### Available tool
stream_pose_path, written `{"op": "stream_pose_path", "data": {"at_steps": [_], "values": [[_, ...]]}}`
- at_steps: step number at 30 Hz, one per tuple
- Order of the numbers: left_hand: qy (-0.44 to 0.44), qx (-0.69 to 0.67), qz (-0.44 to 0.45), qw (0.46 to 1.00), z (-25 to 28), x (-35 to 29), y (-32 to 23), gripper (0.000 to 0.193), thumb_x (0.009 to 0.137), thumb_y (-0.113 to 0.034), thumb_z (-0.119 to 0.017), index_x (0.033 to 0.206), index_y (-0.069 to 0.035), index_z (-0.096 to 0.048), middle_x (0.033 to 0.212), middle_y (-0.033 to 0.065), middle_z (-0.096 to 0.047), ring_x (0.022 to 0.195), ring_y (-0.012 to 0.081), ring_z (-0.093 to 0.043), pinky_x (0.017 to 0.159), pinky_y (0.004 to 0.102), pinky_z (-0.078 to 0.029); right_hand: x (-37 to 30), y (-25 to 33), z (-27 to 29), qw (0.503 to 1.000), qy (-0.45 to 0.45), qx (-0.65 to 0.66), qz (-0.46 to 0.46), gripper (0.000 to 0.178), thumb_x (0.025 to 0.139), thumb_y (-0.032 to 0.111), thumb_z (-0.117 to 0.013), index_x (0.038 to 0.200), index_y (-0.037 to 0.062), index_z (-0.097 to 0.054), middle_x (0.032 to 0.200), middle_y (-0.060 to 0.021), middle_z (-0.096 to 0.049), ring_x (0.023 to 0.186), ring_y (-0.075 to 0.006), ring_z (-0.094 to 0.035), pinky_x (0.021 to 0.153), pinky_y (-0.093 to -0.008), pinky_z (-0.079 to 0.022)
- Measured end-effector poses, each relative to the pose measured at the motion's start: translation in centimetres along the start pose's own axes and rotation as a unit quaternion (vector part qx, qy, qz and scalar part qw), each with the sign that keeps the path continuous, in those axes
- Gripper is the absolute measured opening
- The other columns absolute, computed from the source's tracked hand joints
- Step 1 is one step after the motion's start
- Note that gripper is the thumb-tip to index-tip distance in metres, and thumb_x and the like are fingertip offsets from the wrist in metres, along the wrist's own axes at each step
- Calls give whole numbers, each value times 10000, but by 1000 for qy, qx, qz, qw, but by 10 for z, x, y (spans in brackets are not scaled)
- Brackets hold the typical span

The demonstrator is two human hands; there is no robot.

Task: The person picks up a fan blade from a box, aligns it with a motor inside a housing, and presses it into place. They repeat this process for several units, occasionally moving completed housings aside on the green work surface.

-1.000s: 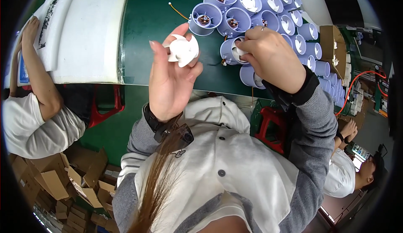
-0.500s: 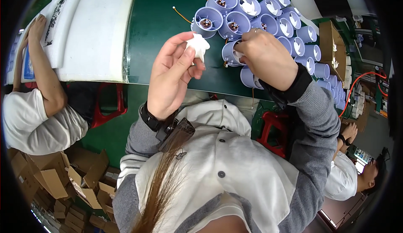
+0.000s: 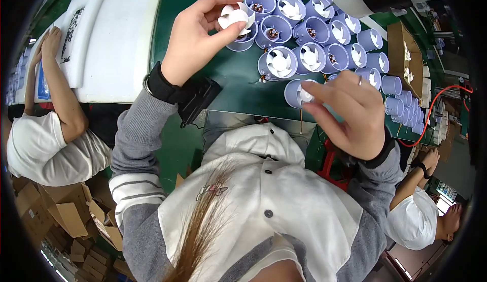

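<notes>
The left hand [image 3: 195, 38], pinching the white fan impeller [image 3: 234, 16], has carried it up to a lavender housing [image 3: 242, 37] at upper centre, so seating looks close, while the right hand [image 3: 350, 112] grips another housing [image 3: 297, 93].

An open brown cardboard box [image 3: 402, 53] stands at the right end of the green desk [image 3: 233, 86], just beside the lavender housings, with small white parts inside. A loose heap of flattened and open brown cardboard boxes [image 3: 56, 213] lies on the floor at lower left. On the white foam tray [image 3: 109, 33] at upper left sits a black-and-white printed label [image 3: 71, 25]; below it shows a blue sheet [image 3: 42, 88].
</notes>
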State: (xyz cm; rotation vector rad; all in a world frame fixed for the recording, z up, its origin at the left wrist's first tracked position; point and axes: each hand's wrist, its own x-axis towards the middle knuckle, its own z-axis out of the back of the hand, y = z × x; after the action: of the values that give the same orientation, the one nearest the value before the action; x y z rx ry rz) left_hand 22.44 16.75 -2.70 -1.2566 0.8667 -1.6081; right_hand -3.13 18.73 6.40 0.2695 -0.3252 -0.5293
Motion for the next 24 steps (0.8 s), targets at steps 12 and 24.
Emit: {"op": "stream_pose_path", "data": {"at_steps": [12, 24], "values": [[-17, -291, 155, 944, -39, -32, -50, 336, 826, 86, -613, 1144, 66, -508, 1141, 152, -572, 993, 175, -613, 830, 268, -523, 28, -2, -40, 984, -162, 65, -24, 288, 715, -23, -691, 996, 2, -634, 915, -98, -593, 727, -219, -597, 629, -301, -495], [45, 228, -110, 966, 9, 6, 11, 629, 691, -77, -753, 1244, 17, -470, 1155, 164, -576, 943, 280, -628, 777, 312, -518, 49, -11, -50, 986, -123, 66, -90, 254, 724, 43, -694, 965, -4, -630, 865, -102, -605, 689, -262, -611, 613, -322, -492]]}}
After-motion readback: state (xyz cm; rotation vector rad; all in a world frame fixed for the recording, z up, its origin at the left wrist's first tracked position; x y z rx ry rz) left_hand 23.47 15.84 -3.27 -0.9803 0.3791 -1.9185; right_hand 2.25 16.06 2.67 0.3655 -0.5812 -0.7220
